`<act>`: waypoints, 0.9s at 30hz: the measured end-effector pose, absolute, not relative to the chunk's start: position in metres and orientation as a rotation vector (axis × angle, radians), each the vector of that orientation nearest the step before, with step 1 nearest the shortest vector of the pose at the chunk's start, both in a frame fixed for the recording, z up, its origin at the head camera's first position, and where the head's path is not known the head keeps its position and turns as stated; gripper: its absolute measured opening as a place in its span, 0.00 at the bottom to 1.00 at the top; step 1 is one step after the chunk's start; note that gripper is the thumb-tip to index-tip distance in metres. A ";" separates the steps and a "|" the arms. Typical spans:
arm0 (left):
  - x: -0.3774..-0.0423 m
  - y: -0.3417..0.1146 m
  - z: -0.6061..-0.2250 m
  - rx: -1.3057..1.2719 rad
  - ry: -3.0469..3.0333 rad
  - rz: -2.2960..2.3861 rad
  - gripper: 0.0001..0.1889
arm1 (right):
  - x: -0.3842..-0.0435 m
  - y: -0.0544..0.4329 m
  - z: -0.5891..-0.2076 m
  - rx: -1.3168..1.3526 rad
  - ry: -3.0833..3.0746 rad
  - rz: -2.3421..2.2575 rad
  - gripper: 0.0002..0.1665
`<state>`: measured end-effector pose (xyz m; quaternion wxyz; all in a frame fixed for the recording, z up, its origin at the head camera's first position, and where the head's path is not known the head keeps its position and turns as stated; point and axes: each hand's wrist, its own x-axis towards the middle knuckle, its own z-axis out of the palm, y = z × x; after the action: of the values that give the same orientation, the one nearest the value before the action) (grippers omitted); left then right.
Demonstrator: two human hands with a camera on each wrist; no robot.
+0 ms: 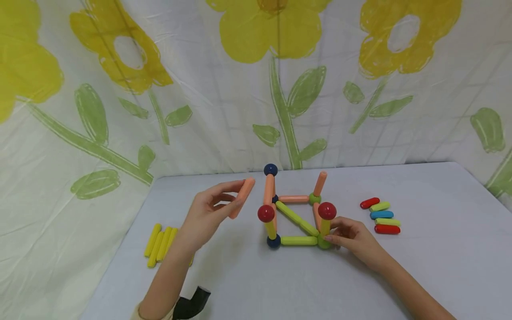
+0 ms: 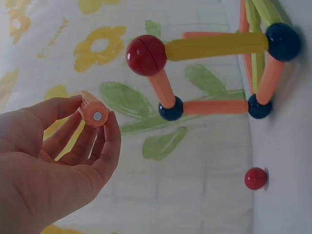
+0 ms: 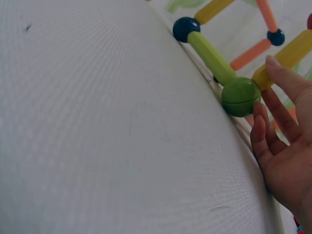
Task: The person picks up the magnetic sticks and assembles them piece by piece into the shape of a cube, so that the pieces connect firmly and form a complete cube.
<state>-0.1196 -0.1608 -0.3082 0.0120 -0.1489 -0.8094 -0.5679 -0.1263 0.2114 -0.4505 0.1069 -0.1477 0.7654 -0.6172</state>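
My left hand pinches an orange magnetic rod in the air, left of a frame of rods and balls; a round metal disc shows on its end in the left wrist view. At the frame's front right corner, my right hand holds the foot of an upright yellow rod, fingers also beside the large green ball. A red ball tops that rod. Another red ball caps the front left upright, above a navy ball. A yellow-green rod crosses the base diagonally.
Several yellow rods lie at the table's left, partly behind my left forearm. Short red, green and blue rods lie to the right. A loose red ball rests on the table. Behind hangs a flowered curtain.
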 end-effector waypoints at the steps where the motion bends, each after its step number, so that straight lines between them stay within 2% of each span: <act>1: -0.121 -0.155 -0.306 -0.480 -2.491 -1.801 0.21 | -0.126 0.212 -0.451 -0.437 2.252 -1.819 0.20; 14: -0.133 -0.093 -0.307 -0.787 -2.219 -1.985 0.20 | -0.126 0.212 -0.452 -0.464 2.226 -1.845 0.21; 27: -0.140 -0.085 -0.326 -0.969 -2.310 -1.741 0.16 | -0.126 0.212 -0.453 -0.453 2.218 -1.846 0.21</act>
<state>-0.1399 -0.0850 -0.3260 0.0452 -0.3174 -0.7564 -0.5702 -0.1263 0.2123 -0.4526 0.1098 -0.1542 0.7547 -0.6282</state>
